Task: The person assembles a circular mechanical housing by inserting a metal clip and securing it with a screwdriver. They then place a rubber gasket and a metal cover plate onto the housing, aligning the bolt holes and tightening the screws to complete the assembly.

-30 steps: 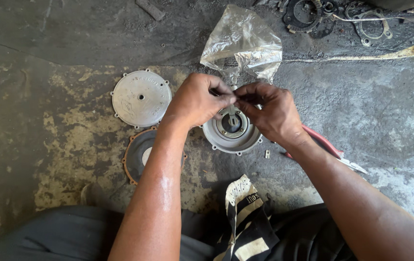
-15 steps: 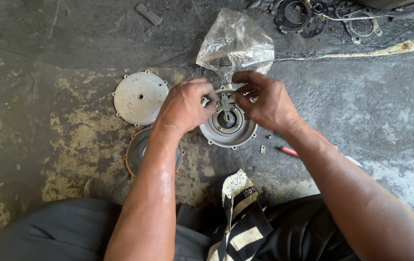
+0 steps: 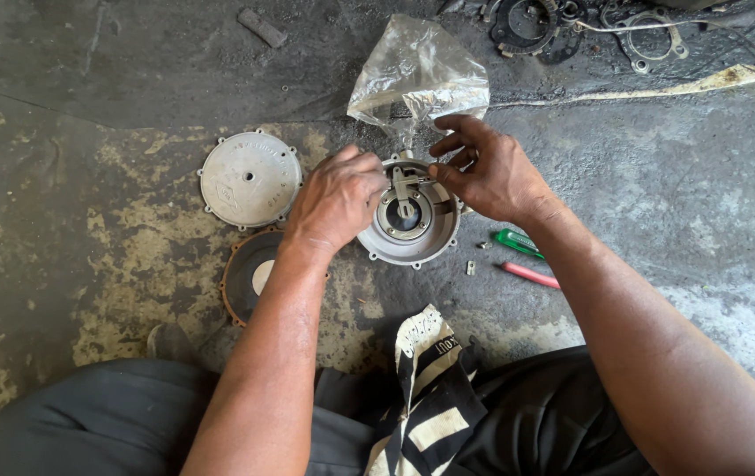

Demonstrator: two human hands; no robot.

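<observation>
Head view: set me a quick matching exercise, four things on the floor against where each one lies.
Things:
1. round metal cover
2. clear plastic bag
3. brown-rimmed diaphragm
4. green and pink tools

Places:
A. behind the round housing, farthest from the person
B. under the right forearm, right of the housing
C. left of the left hand, lying alone
D. partly under the left wrist, nearer the person

Pairs: 1-C, 2-A, 3-D, 4-B

I note a round grey cover plate on the stained concrete floor, a crumpled clear plastic bag, green and pink tool handles, gaskets far off.
</observation>
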